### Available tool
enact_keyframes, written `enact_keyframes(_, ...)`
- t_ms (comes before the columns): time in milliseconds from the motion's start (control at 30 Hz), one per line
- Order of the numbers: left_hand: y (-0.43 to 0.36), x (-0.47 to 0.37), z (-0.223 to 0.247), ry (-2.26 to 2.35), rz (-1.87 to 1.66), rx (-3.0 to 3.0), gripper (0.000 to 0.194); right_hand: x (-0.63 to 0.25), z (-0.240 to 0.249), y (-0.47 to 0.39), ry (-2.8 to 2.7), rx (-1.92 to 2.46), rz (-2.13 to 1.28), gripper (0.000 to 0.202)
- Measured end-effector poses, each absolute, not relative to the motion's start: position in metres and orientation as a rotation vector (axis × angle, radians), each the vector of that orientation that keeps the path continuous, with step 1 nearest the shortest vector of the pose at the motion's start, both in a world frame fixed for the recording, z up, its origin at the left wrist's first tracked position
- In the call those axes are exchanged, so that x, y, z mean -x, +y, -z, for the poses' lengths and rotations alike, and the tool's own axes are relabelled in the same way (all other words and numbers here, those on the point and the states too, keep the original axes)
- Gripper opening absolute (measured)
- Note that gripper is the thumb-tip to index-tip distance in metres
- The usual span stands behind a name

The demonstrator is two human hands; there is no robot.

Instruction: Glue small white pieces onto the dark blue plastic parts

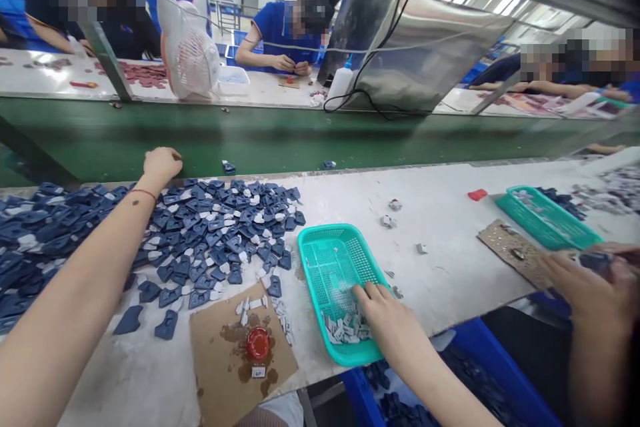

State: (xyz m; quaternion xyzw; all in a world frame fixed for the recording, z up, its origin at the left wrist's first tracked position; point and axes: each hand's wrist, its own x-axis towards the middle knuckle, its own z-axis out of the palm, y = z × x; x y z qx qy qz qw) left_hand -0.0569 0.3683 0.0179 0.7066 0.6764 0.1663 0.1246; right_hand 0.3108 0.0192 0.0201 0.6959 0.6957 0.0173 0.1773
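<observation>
My left hand (163, 165) reaches over the far table edge at the green conveyor belt (280, 137). Its fingers are curled, and anything inside them is hidden. Under that arm spreads a heap of dark blue moulded parts (215, 233) with white bits among them. In a turquoise basket (306, 267), my right hand (385, 313) hangs over the near side, fingers slightly apart, close to small grey-white pieces (347, 330). Between the heap and basket lies a wet-stained cardboard sheet (220, 347) bearing a red round lid-like object (258, 344) and a small labelled piece (259, 371).
Two blue parts (229, 167) ride separately on the belt. At right, a neighbour's hands (590, 280) work beside another turquoise basket (545, 227) and cardboard (515, 253). A blue crate (480, 340) sits below the table edge. People work across the belt, near a metal panel (425, 47).
</observation>
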Motion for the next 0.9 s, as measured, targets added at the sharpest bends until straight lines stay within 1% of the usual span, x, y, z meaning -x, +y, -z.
enact_keyframes(100,0.371,0.044,-0.021,1.761,-0.439,-2.3,0.049,-0.315,-0.027,0.023,2.048,-2.055,0.14,0.041)
enact_keyframes(233,0.38,0.015,-0.013,1.425,-0.285,-2.499,0.054,-0.311,-0.028,0.04,2.414,-2.295,0.645,0.024)
enact_keyframes(300,0.384,0.003,-0.006,1.338,-0.211,-2.534,0.054,-0.305,-0.021,0.049,2.506,-2.38,0.834,0.019)
enact_keyframes(367,0.386,-0.003,0.001,1.323,-0.159,-2.542,0.048,-0.301,-0.012,0.054,2.506,-2.421,0.93,0.018)
enact_keyframes(467,0.389,-0.003,0.004,1.365,-0.115,-2.534,0.041,-0.3,-0.003,0.054,2.46,-2.421,0.969,0.018)
enact_keyframes(567,0.393,0.003,-0.001,1.409,-0.091,-2.511,0.048,-0.303,-0.003,0.049,2.443,-2.424,0.928,0.019)
enact_keyframes(667,0.395,0.01,-0.006,1.437,-0.063,-2.463,0.05,-0.304,-0.006,0.046,2.486,-2.342,0.772,0.02)
enact_keyframes(733,0.395,0.014,-0.009,1.458,-0.063,-2.418,0.046,-0.303,-0.005,0.047,2.525,-2.237,0.686,0.022)
enact_keyframes(800,0.393,0.018,-0.012,1.49,-0.11,-2.369,0.041,-0.302,-0.003,0.049,2.538,-2.174,0.673,0.02)
enact_keyframes(900,0.384,0.021,-0.017,1.55,-0.28,-2.28,0.033,-0.302,0.0,0.052,2.527,-2.174,0.688,0.018)
